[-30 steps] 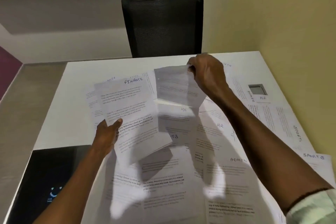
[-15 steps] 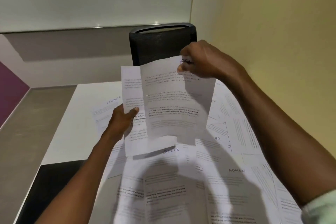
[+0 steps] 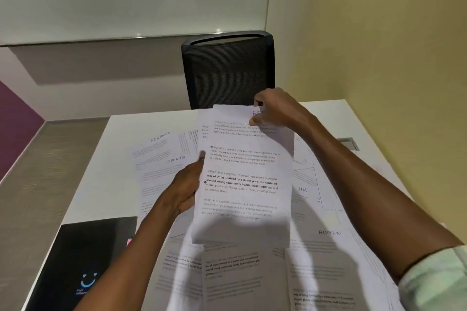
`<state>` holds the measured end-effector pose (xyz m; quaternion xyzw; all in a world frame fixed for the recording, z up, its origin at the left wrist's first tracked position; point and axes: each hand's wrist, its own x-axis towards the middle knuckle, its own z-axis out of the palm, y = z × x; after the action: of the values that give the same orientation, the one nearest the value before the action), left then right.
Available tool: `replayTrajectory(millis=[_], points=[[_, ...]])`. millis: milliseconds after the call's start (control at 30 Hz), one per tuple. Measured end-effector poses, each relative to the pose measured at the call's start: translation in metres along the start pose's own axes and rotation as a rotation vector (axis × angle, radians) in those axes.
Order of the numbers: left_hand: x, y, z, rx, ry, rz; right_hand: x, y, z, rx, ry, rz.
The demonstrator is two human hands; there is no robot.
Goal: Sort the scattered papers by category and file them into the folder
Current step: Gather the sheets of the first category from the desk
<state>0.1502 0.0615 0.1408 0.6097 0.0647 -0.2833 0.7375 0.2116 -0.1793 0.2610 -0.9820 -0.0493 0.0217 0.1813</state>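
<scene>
We are gathering matching sheets: our left hand point(image 3: 185, 188) is gripping the stack point(image 3: 242, 184) at its nine o'clock edge, our right hand point(image 3: 274, 108) pinching the one o'clock corner. Next, probably squaring it toward the black folder point(image 3: 83, 260) at seven o'clock.

Bare white table point(image 3: 121, 159) lies left of the scattered papers point(image 3: 326, 260); black folder point(image 3: 83, 260) blocks near-left.

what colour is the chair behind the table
Black, with a ribbed mesh back; the head view shows it.
</scene>
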Motion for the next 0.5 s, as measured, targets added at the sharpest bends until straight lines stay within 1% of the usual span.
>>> replayTrajectory(millis=[67,133,200,267,333,367,400,433,500], points=[[0.0,-0.003,0.004,-0.084,-0.007,-0.051,0.001,0.001,0.005,0.014,0.007,-0.004],[-0.001,-0.005,0.011,-0.007,-0.039,0.009,0.002,0.002,0.013,0.014,0.009,0.005],[0.0,-0.011,0.012,0.097,-0.043,0.09,0.003,0.005,0.02,0.07,0.048,0.027],[0.003,-0.016,0.013,0.105,-0.028,0.119,0.0,0.011,0.026,0.162,0.21,0.083],[0.004,-0.018,0.013,0.072,0.016,0.147,-0.009,0.02,0.035,0.275,0.401,0.194],[0.005,-0.017,0.013,0.045,0.04,0.155,-0.017,0.025,0.04,0.393,0.425,0.272],[0.006,-0.017,0.012,0.021,0.058,0.173,-0.026,0.031,0.047,0.545,0.394,0.355],[0.006,-0.015,0.01,0.006,0.083,0.18,-0.036,0.038,0.056,0.702,0.327,0.43],[0.011,-0.015,0.004,0.006,0.091,0.191,-0.056,0.047,0.08,0.935,0.161,0.501]])
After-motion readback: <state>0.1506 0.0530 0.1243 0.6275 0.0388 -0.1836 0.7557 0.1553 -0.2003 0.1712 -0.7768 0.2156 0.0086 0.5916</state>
